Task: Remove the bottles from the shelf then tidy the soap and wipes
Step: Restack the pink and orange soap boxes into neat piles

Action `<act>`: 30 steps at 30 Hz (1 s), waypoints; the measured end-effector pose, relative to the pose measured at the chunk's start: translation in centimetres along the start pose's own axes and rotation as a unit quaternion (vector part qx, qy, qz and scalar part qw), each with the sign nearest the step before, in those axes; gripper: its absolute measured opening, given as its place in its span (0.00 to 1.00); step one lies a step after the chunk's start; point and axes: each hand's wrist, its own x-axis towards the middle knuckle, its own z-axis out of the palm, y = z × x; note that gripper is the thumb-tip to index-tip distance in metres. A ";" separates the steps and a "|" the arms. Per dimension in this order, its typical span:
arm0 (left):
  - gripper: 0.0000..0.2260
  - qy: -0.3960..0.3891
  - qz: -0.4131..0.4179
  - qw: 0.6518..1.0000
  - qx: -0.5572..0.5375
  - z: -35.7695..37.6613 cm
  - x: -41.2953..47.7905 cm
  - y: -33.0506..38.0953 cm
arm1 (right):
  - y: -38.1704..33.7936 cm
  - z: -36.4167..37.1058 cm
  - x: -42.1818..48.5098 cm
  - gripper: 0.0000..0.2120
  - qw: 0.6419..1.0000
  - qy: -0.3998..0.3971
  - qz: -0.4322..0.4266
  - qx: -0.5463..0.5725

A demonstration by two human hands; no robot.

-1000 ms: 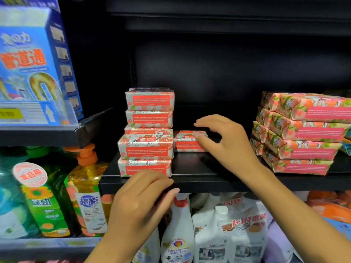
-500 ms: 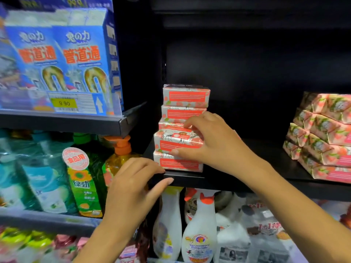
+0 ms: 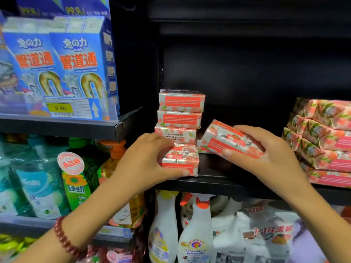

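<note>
**Black store shelf: one soap bar in each hand**

Setting: store shelving in black metal. The shelf (image 3: 212, 184) runs its front lip across the centre of the view, with a dark back wall behind.

Nearest, at 7 o'clock: left wrist with a red bead bracelet (image 3: 64, 238). At 6 o'clock, under the shelf: white spray bottles (image 3: 195, 234) with orange triggers.

Left hand (image 3: 144, 164), just left of centre: fingers curled over the top of the lower soap bar (image 3: 180, 161), thumb along its bottom front edge. That bar lies flat at the shelf's front edge. Its long axis runs 9 to 3 o'clock and its red label faces the camera.

Right hand (image 3: 266, 154), at 3 o'clock from centre: grips the tilted soap bar (image 3: 228, 141), thumb on the front face, fingers wrapped over the far edge. Its long axis runs 10 to 4 o'clock, with the 10 o'clock end higher. Whether it touches the shelf: cannot tell.

Behind the left-hand bar: a soap stack (image 3: 180, 111), bars flat, long axes 9 to 3. The third down has its print upside down.

At 3 o'clock, well apart: a pile of pink packs (image 3: 322, 141).

At 10 o'clock, on the neighbouring higher shelf: blue boxes (image 3: 79, 59) and a yellow price tag (image 3: 59, 108) reading 9.90. Beneath them, at 8 o'clock: green bottles (image 3: 76, 179).
</note>
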 end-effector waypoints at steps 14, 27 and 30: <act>0.38 0.023 -0.032 0.995 -0.093 0.6 -0.9 0.8 | 4.4 -1.1 3.1 0.30 0.994 -0.050 0.023 -0.091; 0.40 0.089 -0.026 0.985 -0.144 0.5 -2.4 -0.3 | 6.0 2.0 7.9 0.30 0.984 -0.171 0.047 0.006; 0.38 0.094 -0.024 0.984 -0.148 0.5 -2.4 -0.1 | 5.9 2.2 8.3 0.30 0.982 -0.185 0.043 -0.018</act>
